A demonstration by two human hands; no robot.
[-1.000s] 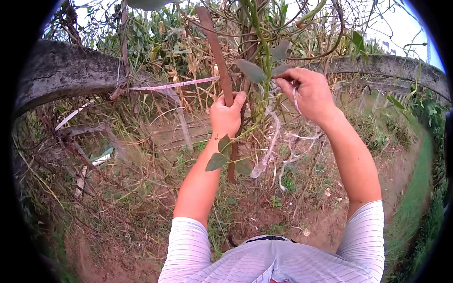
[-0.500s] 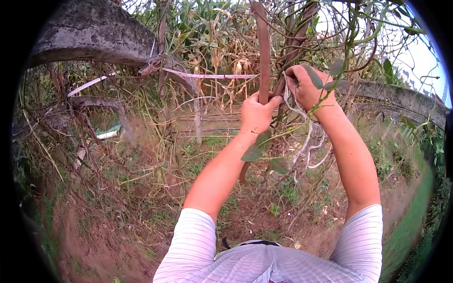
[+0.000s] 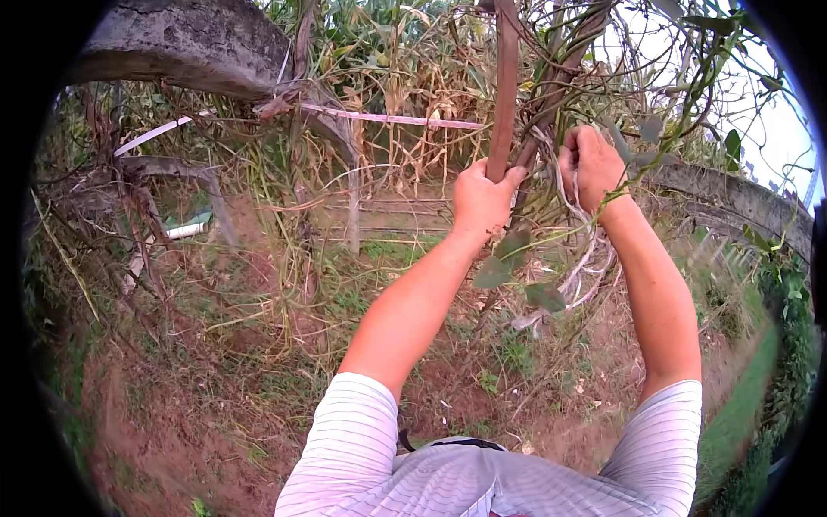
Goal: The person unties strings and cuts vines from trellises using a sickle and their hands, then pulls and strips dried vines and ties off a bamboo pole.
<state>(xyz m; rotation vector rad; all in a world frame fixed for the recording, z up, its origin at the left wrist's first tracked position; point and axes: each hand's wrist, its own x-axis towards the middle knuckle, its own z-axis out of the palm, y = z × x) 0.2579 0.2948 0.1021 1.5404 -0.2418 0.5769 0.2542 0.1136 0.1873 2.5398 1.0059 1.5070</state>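
My left hand [image 3: 484,200] is wrapped round a flat reddish-brown strip [image 3: 505,95] that stands nearly upright against the twisted vine stems [image 3: 551,96]. Just right of it, my right hand [image 3: 594,168] pinches a whitish strand [image 3: 575,194] beside the stems. More whitish, stringy material [image 3: 590,267] hangs below that hand. Green leaves [image 3: 494,272] on a thin vine hang in front of my left wrist. The two hands are apart, with the stems and strands between them.
A thick grey concrete beam [image 3: 185,47] spans the upper left, and another [image 3: 732,194] runs off at the right. A pink-white tape [image 3: 392,117] stretches from the left post to the stems. Dry corn plants [image 3: 422,86] stand behind; tangled vines hang at the left.
The view has shifted, so hands and strip appear further right. My right hand has come down from the leaves to beside the stems, with whitish strand at its fingers. My left hand keeps its hold.
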